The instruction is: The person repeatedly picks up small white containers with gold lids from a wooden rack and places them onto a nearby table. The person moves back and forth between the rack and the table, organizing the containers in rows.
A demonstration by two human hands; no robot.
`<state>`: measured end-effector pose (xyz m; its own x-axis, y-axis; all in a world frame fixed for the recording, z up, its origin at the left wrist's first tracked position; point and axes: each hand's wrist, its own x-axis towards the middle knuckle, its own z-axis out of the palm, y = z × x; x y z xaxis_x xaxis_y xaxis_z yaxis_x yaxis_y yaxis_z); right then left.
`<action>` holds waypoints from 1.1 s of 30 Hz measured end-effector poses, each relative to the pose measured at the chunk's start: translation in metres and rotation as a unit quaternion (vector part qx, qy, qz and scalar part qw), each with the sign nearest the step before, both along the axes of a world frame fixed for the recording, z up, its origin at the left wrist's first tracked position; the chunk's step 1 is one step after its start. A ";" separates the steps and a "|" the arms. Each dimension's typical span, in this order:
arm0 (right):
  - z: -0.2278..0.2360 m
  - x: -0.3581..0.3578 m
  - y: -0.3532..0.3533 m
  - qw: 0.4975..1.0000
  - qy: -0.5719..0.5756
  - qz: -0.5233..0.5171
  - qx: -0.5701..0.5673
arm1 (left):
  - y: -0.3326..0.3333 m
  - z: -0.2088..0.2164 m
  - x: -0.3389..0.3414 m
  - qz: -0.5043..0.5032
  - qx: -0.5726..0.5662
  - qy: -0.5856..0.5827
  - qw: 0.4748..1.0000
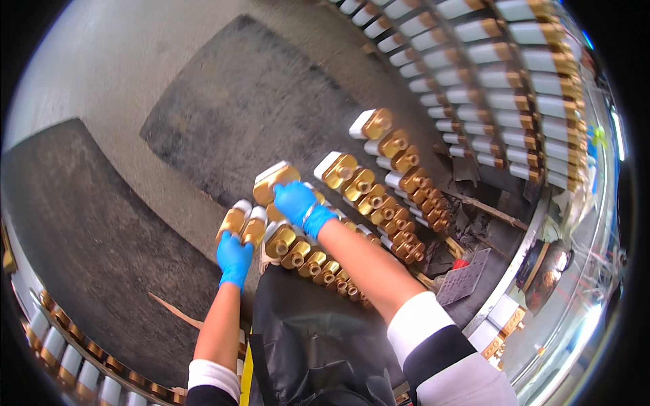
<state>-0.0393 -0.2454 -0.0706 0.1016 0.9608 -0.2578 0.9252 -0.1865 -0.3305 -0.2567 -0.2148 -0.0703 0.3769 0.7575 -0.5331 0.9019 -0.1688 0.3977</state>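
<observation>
My left hand (235,260), in a blue glove, is closed around two brass-and-white fittings (234,220) held side by side, white ends pointing away from me. To the right and slightly farther off, my right hand (296,201), gloved in blue too, grips the brass face of a blocky brass-and-white fitting (272,177) at the left end of a row. Its fingertips are partly hidden. Just in front of my lap a nearer row of brass fittings (298,254) runs rightward, faces with round ports turned up. My right forearm covers part of the rows.
Two more rows of fittings (338,169) (379,124) lie beyond my right hand. Tall stacks of white-and-brass pieces (487,81) stand at the far right, others (71,365) at the lower left. Dark mats (230,95) cover the floor. Scraps and a grey perforated plate (464,279) lie right.
</observation>
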 end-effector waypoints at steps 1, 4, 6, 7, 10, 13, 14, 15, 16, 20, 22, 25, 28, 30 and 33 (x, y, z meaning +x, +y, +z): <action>0.020 -0.002 -0.010 0.999 -0.003 0.004 0.033 | 0.000 0.017 -0.009 -0.011 0.021 -0.005 1.000; 0.097 -0.011 -0.040 0.994 -0.012 -0.081 0.077 | 0.004 0.091 -0.019 0.004 0.039 0.014 0.999; 0.161 -0.010 -0.069 0.982 0.042 -0.156 0.098 | 0.005 0.147 -0.022 -0.027 0.052 0.023 0.998; 0.185 -0.014 -0.092 0.976 0.040 -0.196 0.085 | 0.004 0.168 -0.027 -0.033 0.054 0.021 0.998; 0.253 -0.030 -0.170 0.952 0.023 -0.290 0.098 | -0.002 0.235 -0.022 -0.120 0.094 -0.011 0.988; 0.344 -0.050 -0.241 0.917 0.019 -0.389 0.089 | -0.014 0.302 -0.025 -0.242 0.096 -0.064 0.963; 0.368 -0.064 -0.272 0.890 0.003 -0.443 0.106 | -0.027 0.357 0.000 -0.304 0.127 -0.121 0.936; 0.398 -0.075 -0.299 0.854 0.018 -0.512 0.088 | -0.039 0.382 0.014 -0.345 0.117 -0.158 0.918; 0.415 -0.088 -0.330 0.843 -0.021 -0.530 0.087 | -0.053 0.397 0.028 -0.386 0.096 -0.182 0.899; 0.468 -0.161 -0.438 0.730 -0.043 -0.672 0.120 | -0.131 0.451 0.075 -0.531 0.016 -0.217 0.819; 0.491 -0.204 -0.487 0.636 -0.043 -0.736 0.226 | -0.177 0.475 0.085 -0.589 -0.005 -0.219 0.778; 0.535 -0.269 -0.573 0.601 -0.076 -0.774 0.183 | -0.248 0.506 0.086 -0.660 -0.028 -0.205 0.722; 0.573 -0.334 -0.664 0.581 -0.080 -0.809 0.036 | -0.322 0.527 0.076 -0.715 -0.041 -0.184 0.673; 0.605 -0.363 -0.718 0.556 -0.009 -0.830 -0.046 | -0.352 0.540 0.070 -0.733 -0.056 -0.170 0.656; 0.609 -0.420 -0.800 0.550 -0.082 -0.829 -0.055 | -0.410 0.560 0.065 -0.767 -0.070 -0.129 0.625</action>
